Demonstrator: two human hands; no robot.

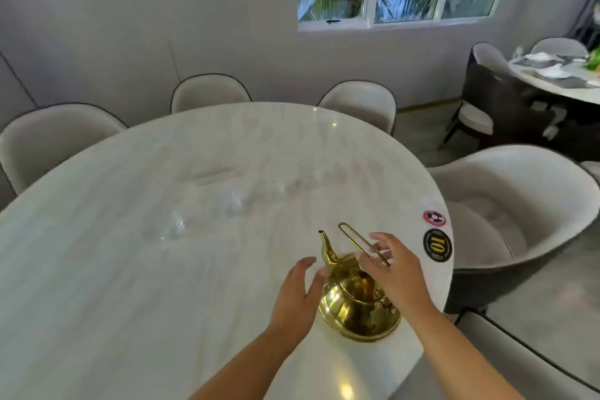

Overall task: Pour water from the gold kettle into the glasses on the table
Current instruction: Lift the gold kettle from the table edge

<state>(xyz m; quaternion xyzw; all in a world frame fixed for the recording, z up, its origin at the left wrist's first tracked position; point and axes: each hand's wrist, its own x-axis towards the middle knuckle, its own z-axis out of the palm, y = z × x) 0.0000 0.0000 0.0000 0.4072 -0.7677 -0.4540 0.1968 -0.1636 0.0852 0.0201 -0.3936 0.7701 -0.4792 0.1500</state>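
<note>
The gold kettle [354,305] stands on the white marble table [162,269] near its right edge, spout pointing away from me and wire handle raised. My right hand [394,269] hovers over the handle with fingers spread, touching or just above it. My left hand [300,289] is open beside the kettle's left side, fingertips near the spout base. Three clear glasses, blurred, stand in a row further out on the table: one [173,229], another [230,204] and a third [271,190].
A round black "10" sticker [437,244] and a red-and-white sticker [434,217] sit at the table's right edge. Pale upholstered chairs [519,204] ring the table. A second laid table [558,78] stands at the far right under a window.
</note>
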